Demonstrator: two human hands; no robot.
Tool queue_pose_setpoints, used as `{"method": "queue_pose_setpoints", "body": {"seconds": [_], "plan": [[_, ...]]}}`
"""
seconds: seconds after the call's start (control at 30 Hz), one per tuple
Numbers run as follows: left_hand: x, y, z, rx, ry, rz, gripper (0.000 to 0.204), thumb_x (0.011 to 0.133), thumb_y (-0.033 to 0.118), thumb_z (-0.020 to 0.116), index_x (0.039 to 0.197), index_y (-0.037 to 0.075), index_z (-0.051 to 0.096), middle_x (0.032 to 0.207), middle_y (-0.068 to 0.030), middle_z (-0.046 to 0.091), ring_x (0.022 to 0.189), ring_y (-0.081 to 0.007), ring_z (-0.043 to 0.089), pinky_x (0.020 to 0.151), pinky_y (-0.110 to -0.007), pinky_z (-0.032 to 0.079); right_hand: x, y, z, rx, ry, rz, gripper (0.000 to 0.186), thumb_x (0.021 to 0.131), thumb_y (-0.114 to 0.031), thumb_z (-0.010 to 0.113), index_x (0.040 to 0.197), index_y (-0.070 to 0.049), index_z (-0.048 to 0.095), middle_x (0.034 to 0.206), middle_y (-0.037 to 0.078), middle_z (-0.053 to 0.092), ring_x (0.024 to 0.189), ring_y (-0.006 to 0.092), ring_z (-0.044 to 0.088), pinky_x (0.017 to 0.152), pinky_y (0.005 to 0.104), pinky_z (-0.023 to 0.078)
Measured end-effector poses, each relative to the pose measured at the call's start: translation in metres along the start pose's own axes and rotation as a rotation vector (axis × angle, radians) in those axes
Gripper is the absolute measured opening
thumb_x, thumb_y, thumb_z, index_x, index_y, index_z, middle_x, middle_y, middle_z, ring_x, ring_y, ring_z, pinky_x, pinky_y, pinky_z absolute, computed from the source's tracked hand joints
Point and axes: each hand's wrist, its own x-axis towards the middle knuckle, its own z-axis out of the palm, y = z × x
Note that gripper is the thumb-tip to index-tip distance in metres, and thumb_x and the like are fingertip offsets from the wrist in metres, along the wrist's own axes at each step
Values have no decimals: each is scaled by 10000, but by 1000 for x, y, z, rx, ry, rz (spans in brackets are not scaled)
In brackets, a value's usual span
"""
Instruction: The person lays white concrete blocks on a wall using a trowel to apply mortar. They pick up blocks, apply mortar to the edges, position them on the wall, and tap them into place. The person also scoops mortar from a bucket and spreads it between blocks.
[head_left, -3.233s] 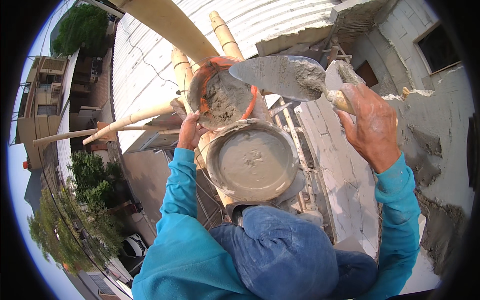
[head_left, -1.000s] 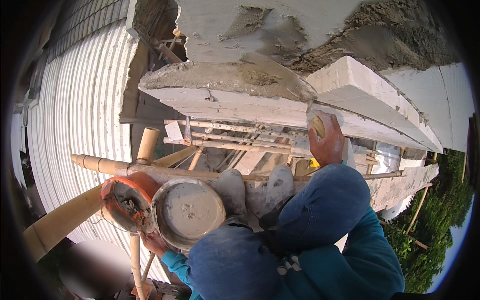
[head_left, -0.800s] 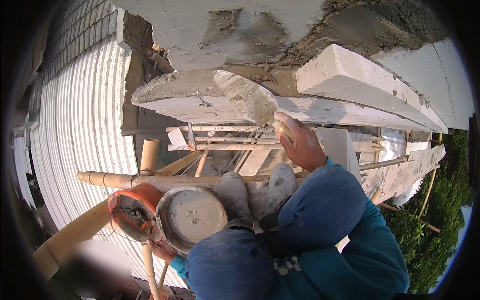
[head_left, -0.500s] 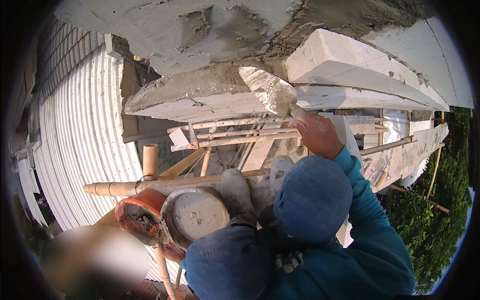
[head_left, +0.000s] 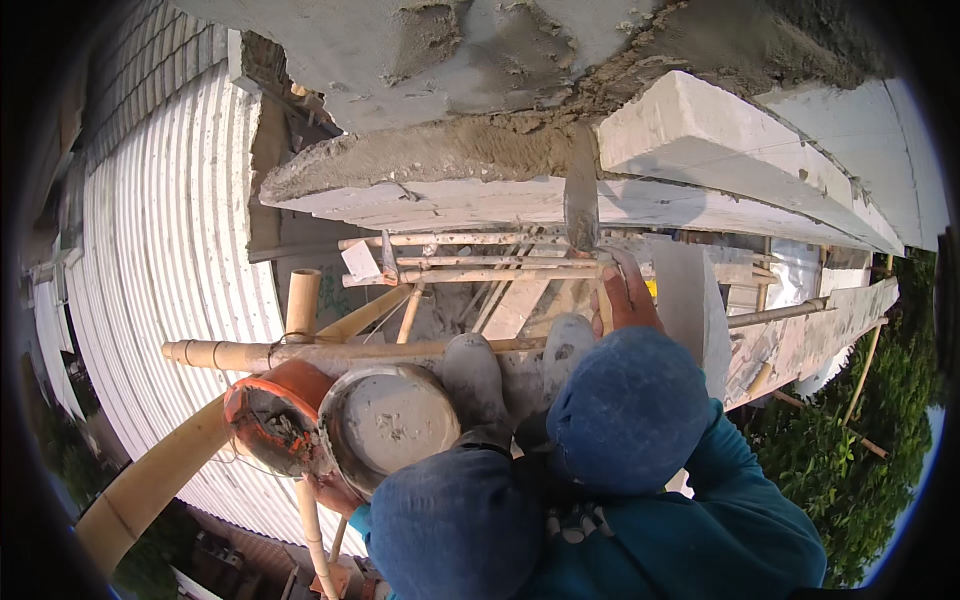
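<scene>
My right hand (head_left: 628, 290) is closed around a trowel (head_left: 581, 195). The grey-smeared blade points away from me, narrow side showing, its tip against the wet mortar bed (head_left: 480, 148) beside the end of a white block (head_left: 690, 125). That mortar lies along the top of a row of white blocks (head_left: 430, 203). My left hand (head_left: 334, 492) is low on the left, at the rims of an orange bucket (head_left: 290, 380) and a round grey-smeared basin (head_left: 390, 425). Its fingers are partly hidden, so its grip is unclear. Mortar residue lines the bucket.
Bamboo poles (head_left: 215, 354) form scaffolding under and around me. My boots (head_left: 473, 375) stand between the basin and the wall. Corrugated white roofing (head_left: 170, 220) lies left, and green foliage (head_left: 850, 480) grows at the right. Another white slab (head_left: 692, 300) stands beside my right hand.
My right hand has drawn back toward me, and the trowel has turned from its broad face to its narrow side. The left hand remains by the bucket. The whole view has shifted slightly.
</scene>
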Motion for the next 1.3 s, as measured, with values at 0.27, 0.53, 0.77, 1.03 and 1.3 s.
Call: {"method": "queue_pose_setpoints", "body": {"seconds": [0.27,0.53,0.77,1.03,1.3], "plan": [[-9,-7,-2,193,-56,117,300,1060,288,497,1131,11,589,992,-12,544,873,-130,511,745,-297,450,30,-47,25,456,-325,396,475,1075,-388,370,1489,-170,286,863,73,521,573,132,505,490,324,479],[3,-7,-11,388,-30,144,359,1041,294,518,1174,-32,590,1047,-74,623,958,-199,591,876,-382,497,49,-61,39,345,-483,268,459,1073,-345,383,1449,-90,314,814,90,540,568,150,555,514,337,498],[-17,4,9,-236,-189,-53,376,1040,290,524,1173,-55,590,1015,-98,636,979,-229,608,892,-402,503,53,-62,55,249,-462,148,429,1059,-277,428,1399,-35,330,815,151,590,561,219,613,595,396,522],[-30,10,24,-239,-129,-77,386,1043,296,501,1264,-15,560,1171,-136,648,1081,-273,621,950,-446,513,81,-49,81,-61,-377,-387,424,1024,-213,481,1363,9,355,844,318,631,714,491,628,680,540,495],[-23,7,18,-192,-18,-88,411,1044,282,493,1327,-16,517,1291,-158,605,1181,-303,589,1015,-465,483,128,-56,64,-623,-319,-586,448,960,-210,579,1345,-2,485,728,218,642,698,421,637,649,521,505]]}}
